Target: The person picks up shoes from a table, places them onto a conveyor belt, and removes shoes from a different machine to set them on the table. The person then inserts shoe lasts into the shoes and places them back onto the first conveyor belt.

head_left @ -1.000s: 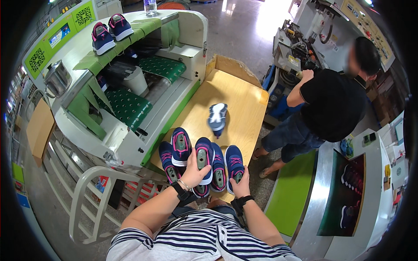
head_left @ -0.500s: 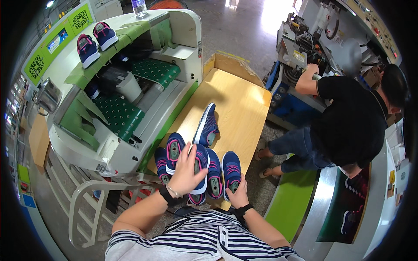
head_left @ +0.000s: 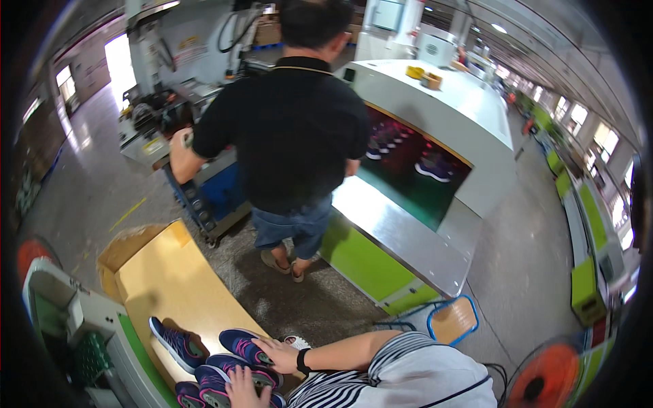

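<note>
Navy sneakers with pink laces and white soles are gathered at the near end of a yellow wooden-topped table (head_left: 183, 265). At the right of the group lies one sneaker (head_left: 238, 343), with my right hand (head_left: 280, 355) closed at its heel. My left hand (head_left: 245, 391) is open, its fingers spread over the sneakers (head_left: 212, 382) beside it; the bottom edge of the picture cuts it off. Another sneaker (head_left: 178, 345) lies a little apart, farther up the table on the left.
A co-worker in a black shirt (head_left: 292, 129) stands ahead at a machine (head_left: 163, 122). To the right, a white and green conveyor oven (head_left: 435, 122) holds more shoes (head_left: 435, 166). A blue-framed stool (head_left: 454, 319) and an orange fan (head_left: 544, 381) stand on my right.
My view has swung right and up, bringing the co-worker and conveyor oven to the middle. Both hands stay at the sneakers, which now sit at the lower left.
</note>
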Motion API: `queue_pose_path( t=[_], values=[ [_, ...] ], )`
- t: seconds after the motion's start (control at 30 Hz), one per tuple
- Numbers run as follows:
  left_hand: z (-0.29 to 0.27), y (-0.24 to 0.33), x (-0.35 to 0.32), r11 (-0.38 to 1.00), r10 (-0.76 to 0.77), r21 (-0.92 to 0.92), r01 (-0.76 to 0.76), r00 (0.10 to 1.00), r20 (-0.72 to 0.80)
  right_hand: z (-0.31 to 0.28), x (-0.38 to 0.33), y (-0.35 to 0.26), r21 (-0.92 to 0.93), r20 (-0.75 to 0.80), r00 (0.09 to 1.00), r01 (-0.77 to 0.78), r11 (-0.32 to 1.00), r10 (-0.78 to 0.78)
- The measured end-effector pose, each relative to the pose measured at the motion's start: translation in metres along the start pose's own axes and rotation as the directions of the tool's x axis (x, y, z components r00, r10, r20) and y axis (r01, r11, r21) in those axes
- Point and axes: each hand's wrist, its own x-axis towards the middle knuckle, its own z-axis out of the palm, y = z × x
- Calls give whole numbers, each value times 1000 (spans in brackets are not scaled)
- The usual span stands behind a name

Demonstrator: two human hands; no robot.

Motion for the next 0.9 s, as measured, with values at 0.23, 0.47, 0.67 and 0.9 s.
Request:
queue_pose_path(
  t=[0.23,0.47,0.67,0.9],
  values=[
    [48,31,-4,940,-28,341,-26,988,152,-6,-4,-2,74,-55,996,-68,995,73],
    [116,-2,-4,863,2,503,41,997,-83,6,-8,-5,217,-240,971,58,974,-4],
    [123,4,-8,818,-46,574,43,999,-9,14,-81,23,188,-302,949,152,970,-90],
    [138,-4,-27,927,9,371,43,991,-136,39,-230,137,-214,248,815,-480,851,523]
  ],
)
